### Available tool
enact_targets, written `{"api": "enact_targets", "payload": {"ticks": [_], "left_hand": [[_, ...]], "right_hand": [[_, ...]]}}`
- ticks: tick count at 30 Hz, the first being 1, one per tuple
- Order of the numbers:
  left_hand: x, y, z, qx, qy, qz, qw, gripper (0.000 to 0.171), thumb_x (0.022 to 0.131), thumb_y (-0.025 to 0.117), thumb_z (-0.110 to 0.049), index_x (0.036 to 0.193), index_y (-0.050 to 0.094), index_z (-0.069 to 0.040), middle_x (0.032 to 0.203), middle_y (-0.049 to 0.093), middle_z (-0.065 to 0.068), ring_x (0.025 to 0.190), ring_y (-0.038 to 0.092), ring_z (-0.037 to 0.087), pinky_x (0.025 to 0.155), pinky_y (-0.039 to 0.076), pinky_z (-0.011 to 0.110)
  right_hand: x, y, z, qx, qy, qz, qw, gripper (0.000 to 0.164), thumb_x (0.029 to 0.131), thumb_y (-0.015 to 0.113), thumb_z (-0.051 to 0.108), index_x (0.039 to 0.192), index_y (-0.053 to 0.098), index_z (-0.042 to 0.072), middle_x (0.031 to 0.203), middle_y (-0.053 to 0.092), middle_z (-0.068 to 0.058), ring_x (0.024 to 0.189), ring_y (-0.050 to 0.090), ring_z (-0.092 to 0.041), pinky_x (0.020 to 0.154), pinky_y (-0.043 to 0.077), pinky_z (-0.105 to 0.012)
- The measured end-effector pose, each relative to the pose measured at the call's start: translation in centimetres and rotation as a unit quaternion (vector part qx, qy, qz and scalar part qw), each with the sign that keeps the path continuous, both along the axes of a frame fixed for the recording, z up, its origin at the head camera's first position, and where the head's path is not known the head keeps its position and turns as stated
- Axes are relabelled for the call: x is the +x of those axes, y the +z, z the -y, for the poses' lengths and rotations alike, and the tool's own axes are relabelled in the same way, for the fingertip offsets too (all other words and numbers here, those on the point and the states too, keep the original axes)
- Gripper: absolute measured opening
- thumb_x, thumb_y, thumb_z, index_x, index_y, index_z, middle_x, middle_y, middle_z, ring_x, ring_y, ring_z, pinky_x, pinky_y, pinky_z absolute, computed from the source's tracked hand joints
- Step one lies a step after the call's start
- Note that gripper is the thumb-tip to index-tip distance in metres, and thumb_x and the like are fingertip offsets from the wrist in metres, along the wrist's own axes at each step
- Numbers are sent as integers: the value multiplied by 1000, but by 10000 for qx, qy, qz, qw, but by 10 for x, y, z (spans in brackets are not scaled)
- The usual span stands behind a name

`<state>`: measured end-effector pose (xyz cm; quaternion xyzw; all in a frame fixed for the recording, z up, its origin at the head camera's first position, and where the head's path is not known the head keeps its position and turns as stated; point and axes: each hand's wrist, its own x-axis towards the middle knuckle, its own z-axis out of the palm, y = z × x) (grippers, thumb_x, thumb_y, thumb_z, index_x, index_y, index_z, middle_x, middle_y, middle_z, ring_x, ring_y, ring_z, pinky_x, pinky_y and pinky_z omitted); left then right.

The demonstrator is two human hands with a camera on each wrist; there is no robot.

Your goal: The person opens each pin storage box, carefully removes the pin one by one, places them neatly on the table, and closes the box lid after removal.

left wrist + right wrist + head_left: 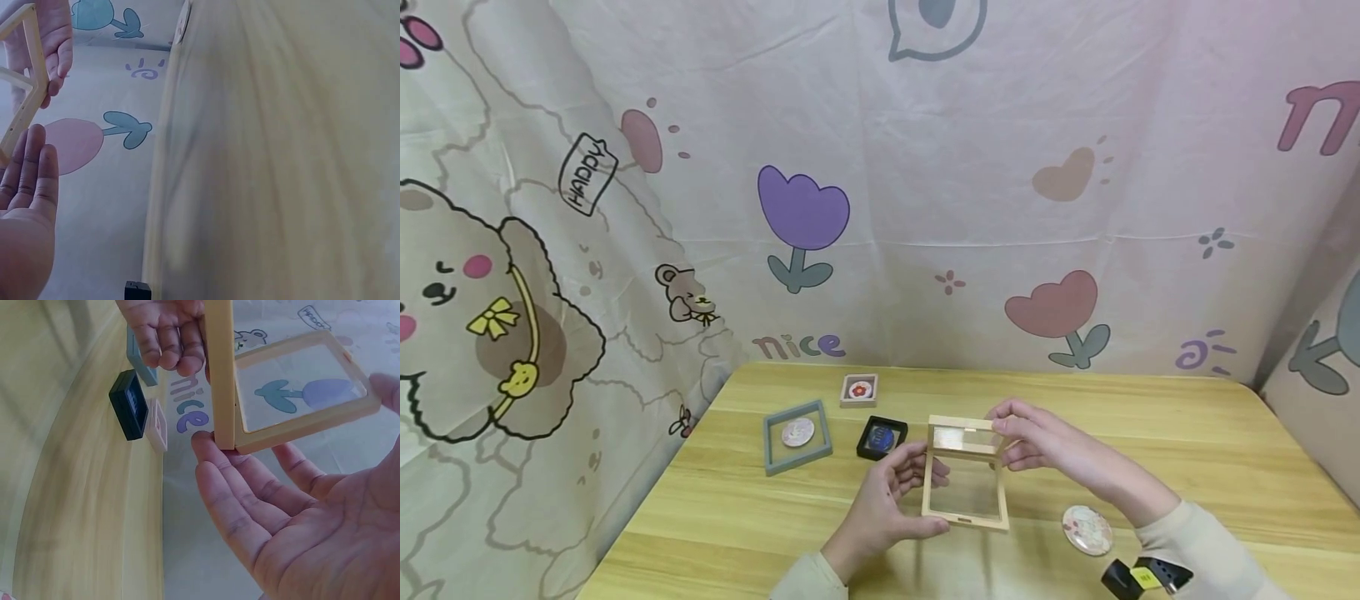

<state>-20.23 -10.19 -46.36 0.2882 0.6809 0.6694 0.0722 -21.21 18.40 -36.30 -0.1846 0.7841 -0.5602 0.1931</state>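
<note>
Above the wooden table hangs a pale hinged frame with clear panes, opened so that its two leaves stand at an angle. Its length, in the head view, runs roughly away from the person. The left hand grips the near left corner, thumb in front; the right hand pinches the far right corner. What seems to matter most is where the loose round badge lies: on the table, to the frame's right and nearer the person, beside the right forearm, so the right hand is the closer one. Farther off, to the left, sit a black case, a grey frame and a pink box. From the head, the leaves look almost like one panel; the right wrist view reveals the fold between them and the corner where they meet.
</note>
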Motion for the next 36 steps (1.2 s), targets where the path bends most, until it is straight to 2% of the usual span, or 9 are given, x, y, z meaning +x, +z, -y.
{"api": "enact_targets", "payload": {"ticks": [2,5,13,19,21,23,27,32,36], "left_hand": [[-1,1,1,-12,35,-5,10000,84,78,88,-9,151,49,4,132,67,32,115,74,17,108,59,29],[-2,2,2,-30,47,48,10000,81,80,88,-10,150,51,2,131,69,28,114,74,17,106,59,29],[-4,4,4,-13,22,262,9997,81,84,90,-18,151,49,1,132,69,26,112,74,13,105,59,26],[-6,6,4,86,21,393,9992,85,84,91,-23,153,48,4,125,72,8,106,76,15,102,61,27],[-6,6,5,187,-65,521,9984,89,84,92,-22,154,45,6,118,73,3,99,77,12,96,63,26],[-6,7,5,321,-218,730,9966,92,85,91,-18,157,39,9,108,74,0,86,77,9,84,66,24],[-4,11,7,397,-489,1201,9908,100,86,89,-11,162,28,7,88,73,-4,60,71,5,58,61,21],[-5,15,8,259,-667,1617,9842,107,87,89,-11,168,19,0,75,73,-7,50,68,5,46,56,20],[-6,16,10,292,-819,1714,9814,108,89,87,-11,169,15,-3,74,75,-8,46,64,2,40,50,17]], "right_hand": [[1,-1,-1,37,148,-214,9997,44,111,51,32,139,50,-2,127,64,-19,109,71,-26,98,63,-34],[2,-2,-1,20,305,-424,9986,41,110,55,29,139,50,0,127,66,-19,115,69,-26,100,62,-32],[9,-7,0,83,508,-1192,9915,43,104,70,22,138,53,2,140,60,-21,118,68,-21,97,61,-24],[12,-11,-1,154,501,-1425,9884,50,99,78,22,138,53,3,142,59,-21,120,68,-29,100,61,-23],[12,-13,-1,151,511,-1537,9867,51,98,79,22,137,53,3,142,59,-20,120,68,-29,101,61,-24],[12,-15,-1,161,512,-1657,9847,52,96,80,23,137,54,4,142,59,-19,121,68,-26,103,60,-24],[14,-17,-1,245,449,-1798,9824,57,94,83,26,138,54,6,143,59,-17,121,68,-19,105,60,-27],[14,-20,0,305,342,-1898,9808,59,91,86,28,138,55,8,142,60,-14,121,69,-19,106,60,-29],[13,-24,1,271,311,-1948,9800,61,89,89,28,136,56,8,141,61,-14,121,69,-19,106,60,-28]]}}
